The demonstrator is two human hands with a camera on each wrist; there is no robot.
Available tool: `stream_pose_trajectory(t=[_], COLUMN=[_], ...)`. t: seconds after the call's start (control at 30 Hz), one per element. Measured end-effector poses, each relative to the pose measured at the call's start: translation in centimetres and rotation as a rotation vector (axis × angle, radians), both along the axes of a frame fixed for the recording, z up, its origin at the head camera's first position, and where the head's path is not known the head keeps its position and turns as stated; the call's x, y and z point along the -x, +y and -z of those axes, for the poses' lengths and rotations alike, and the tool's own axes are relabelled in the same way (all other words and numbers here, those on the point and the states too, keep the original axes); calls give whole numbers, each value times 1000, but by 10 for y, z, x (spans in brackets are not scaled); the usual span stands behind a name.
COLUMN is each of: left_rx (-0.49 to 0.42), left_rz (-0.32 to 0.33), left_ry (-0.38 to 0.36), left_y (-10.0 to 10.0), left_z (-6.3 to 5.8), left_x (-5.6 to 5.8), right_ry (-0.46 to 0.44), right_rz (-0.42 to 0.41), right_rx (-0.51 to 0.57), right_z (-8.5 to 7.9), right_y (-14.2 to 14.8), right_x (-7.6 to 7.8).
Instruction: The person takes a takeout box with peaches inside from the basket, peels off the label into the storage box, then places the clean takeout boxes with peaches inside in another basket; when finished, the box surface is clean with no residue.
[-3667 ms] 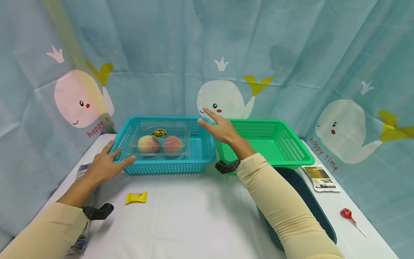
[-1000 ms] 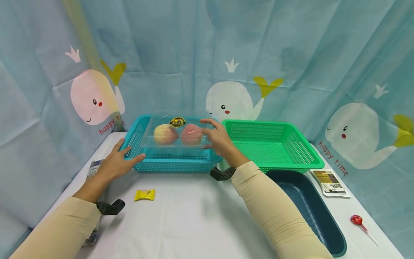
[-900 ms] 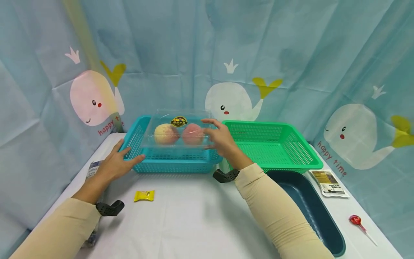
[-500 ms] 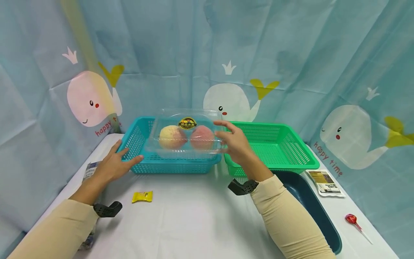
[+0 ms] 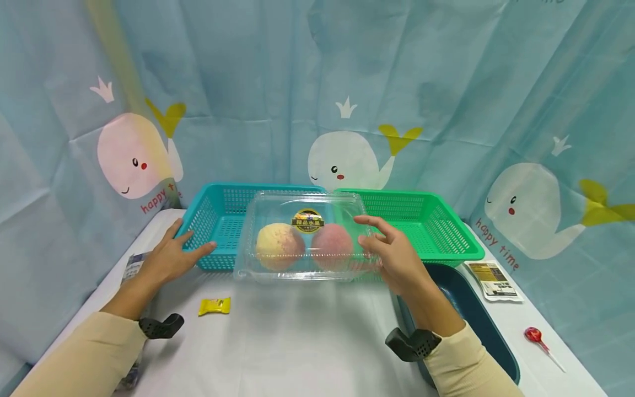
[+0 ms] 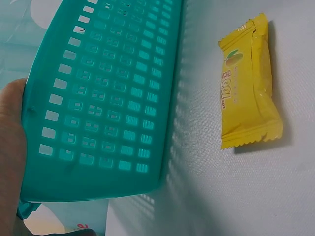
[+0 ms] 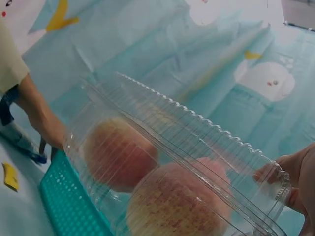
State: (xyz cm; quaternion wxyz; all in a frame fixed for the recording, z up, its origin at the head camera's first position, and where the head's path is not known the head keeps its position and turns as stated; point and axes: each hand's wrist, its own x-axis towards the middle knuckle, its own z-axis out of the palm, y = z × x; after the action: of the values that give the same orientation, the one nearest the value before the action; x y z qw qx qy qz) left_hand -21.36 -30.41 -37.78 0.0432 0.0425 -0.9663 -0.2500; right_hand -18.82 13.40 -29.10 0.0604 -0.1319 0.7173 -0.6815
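Note:
My right hand (image 5: 397,256) grips the right end of a clear plastic clamshell fruit box (image 5: 307,207), raised in front of the baskets and tilted. Inside the box are two peaches, a yellowish one (image 5: 279,242) and a redder one (image 5: 332,242); a black and gold label (image 5: 307,220) is on the lid. In the right wrist view, fingertips (image 7: 268,172) pinch the box's edge. My left hand (image 5: 168,259) rests at the left front corner of the blue basket (image 5: 198,220), its fingers spread. The left wrist view shows that hand against the basket's rim.
A green basket (image 5: 446,231) stands right of the blue one. In front of it is a dark blue tub (image 5: 476,320). A yellow wrapped candy (image 5: 215,306), a red lollipop (image 5: 533,333), a flat packet (image 5: 493,281) and a partly hidden printed bag (image 5: 134,264) lie on the white table.
My right hand, which hovered with nothing in it, has taken hold of the fruit box, lifted it out of the blue basket and brought it toward me and right. My left hand stays at the basket.

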Motion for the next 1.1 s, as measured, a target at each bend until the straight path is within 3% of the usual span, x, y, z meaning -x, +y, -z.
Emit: stream_pose_trajectory(t=[0.6, 1.1], left_rx=[13, 3], left_rz=[5, 10], left_ry=[-11, -10], left_y=[0, -1], left_z=[1, 1], left_x=[2, 2], right_ry=[-82, -159], right_rz=[35, 67], right_rx=[128, 100], right_z=[58, 93], right_y=[26, 30], right_x=[-59, -74])
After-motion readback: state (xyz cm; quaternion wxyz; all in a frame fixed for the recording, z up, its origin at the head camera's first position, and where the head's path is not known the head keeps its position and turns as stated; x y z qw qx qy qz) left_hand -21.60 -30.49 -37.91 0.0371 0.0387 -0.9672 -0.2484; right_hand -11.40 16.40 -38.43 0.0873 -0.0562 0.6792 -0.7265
